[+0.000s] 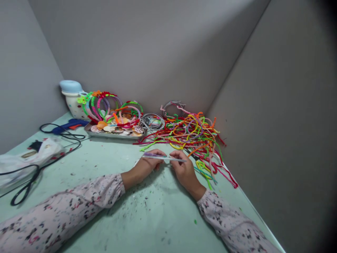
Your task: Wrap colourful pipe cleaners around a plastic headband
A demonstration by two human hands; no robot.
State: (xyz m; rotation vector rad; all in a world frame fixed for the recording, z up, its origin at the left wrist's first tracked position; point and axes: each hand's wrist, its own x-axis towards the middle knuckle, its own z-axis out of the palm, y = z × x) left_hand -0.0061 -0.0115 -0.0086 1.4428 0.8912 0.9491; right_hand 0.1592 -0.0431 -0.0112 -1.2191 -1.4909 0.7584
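Note:
Both hands meet over the middle of the pale green table (158,218), pinching a thin whitish strip (173,159) that lies nearly level between them. My left hand (147,164) is closed on the strip's left part, where a purple fuzzy section (150,154) shows near the fingers. My right hand (183,170) has its fingers pressed together on the right part, and the strip's end sticks out past the knuckles. Just behind the hands, a tangled heap of colourful pipe cleaners (189,128) spreads to the right, partly under a dark tool (194,154).
A metal tray (116,136) holds felt pieces and fuzzy headbands (104,105). Coiled grey bands (154,122) lie beside it. At the left are a blue-lidded bottle (75,102), a blue glue gun (70,124), a black cable (39,168) and a white plastic bag (15,168). Grey walls stand behind and right.

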